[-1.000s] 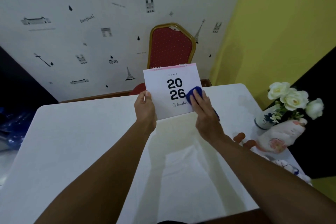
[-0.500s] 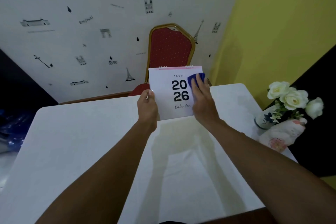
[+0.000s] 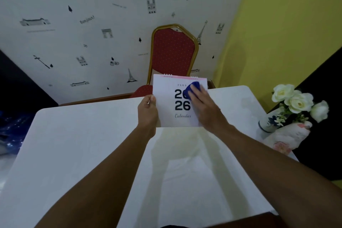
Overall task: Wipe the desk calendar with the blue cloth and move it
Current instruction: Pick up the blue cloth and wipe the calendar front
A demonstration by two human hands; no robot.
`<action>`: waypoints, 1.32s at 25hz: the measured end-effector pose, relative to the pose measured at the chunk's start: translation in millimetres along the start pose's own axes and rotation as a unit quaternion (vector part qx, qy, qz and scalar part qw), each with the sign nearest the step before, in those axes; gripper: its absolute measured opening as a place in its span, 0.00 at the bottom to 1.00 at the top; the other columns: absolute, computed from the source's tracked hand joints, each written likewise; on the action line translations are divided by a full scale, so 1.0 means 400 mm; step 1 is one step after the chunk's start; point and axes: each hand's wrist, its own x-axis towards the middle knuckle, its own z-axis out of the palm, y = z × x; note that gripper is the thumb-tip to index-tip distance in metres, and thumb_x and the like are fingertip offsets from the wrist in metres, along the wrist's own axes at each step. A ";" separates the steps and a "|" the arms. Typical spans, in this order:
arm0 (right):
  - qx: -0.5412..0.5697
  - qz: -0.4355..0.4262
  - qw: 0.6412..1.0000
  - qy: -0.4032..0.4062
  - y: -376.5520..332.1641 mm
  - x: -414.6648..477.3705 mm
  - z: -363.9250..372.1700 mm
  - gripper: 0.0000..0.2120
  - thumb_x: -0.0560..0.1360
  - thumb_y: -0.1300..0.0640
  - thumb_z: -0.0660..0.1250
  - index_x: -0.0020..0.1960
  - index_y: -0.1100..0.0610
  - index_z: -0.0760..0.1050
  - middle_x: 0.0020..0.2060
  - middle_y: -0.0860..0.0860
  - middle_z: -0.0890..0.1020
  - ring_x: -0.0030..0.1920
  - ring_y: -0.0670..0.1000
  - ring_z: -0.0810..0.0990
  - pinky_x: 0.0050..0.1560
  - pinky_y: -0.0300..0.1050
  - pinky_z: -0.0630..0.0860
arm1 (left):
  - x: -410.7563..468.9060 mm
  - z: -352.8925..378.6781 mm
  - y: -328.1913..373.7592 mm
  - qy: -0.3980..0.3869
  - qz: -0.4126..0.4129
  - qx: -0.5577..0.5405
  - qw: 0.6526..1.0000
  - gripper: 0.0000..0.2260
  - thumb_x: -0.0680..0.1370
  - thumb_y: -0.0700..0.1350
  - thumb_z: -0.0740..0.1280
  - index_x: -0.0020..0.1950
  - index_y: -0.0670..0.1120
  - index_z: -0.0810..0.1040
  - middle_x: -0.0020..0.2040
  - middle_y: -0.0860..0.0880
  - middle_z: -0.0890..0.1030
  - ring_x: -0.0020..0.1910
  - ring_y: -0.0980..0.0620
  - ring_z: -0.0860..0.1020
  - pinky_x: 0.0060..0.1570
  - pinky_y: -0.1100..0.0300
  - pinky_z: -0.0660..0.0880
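Note:
A white desk calendar (image 3: pixel 172 116) marked "2026 Calendar" stands upright at the far middle of the white table (image 3: pixel 83 153). My left hand (image 3: pixel 148 114) pinches its left edge. My right hand (image 3: pixel 205 109) presses a small blue cloth (image 3: pixel 193 88) flat against the upper right of the calendar face, covering part of the top "20". Most of the cloth is hidden under my fingers.
A red chair with a gold frame (image 3: pixel 173 55) stands behind the table's far edge. At the right edge sit a vase of white flowers (image 3: pixel 296 102) and a white and pink pouch (image 3: pixel 285 135). Blue plastic (image 3: pixel 11 127) lies off the table's left side.
My right hand has slid the blue cloth from the lower right of the calendar face up to its top, then slightly left over the digits. My left hand keeps its hold.

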 end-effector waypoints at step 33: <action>0.015 -0.141 0.990 -0.003 -0.076 -0.125 0.066 0.29 0.77 0.76 0.61 0.77 0.63 0.67 0.79 0.57 0.65 0.80 0.61 0.58 0.77 0.60 0.64 | 0.002 0.005 0.016 0.020 0.001 -0.008 1.000 0.09 0.84 0.53 0.56 0.52 0.55 0.75 0.49 0.53 0.80 0.45 0.51 0.80 0.30 0.63 0.78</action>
